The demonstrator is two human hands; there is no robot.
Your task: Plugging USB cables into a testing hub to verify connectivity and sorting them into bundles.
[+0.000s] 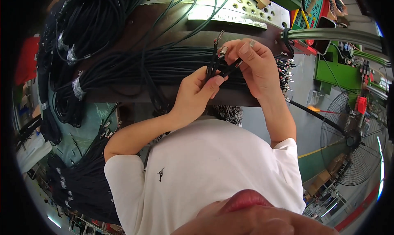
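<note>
Several black cables (212, 64) with metal-tipped and stripped ends stand up from my left hand (193, 93), whose thumb and fingers are closed round them. Just to the right, my right hand (260, 66) is raised with its thumb and index finger pinched on a cable end; a small metal connector (251, 43) shows at the fingertips. Another metal plug (223, 51) sticks up between the two hands. Beneath them, a thick bundle of black cables (172, 60) runs across the dark brown table (172, 27), its stripped ends (286, 71) fanning out beyond my right wrist.
Behind the hands lie a bright metal strip (227, 21) and a perforated metal plate (248, 7). Coiled black cables (94, 23) with clear wraps are heaped at the left. More cables (84, 185) lie lower left. A large caged fan (349, 142) stands right.
</note>
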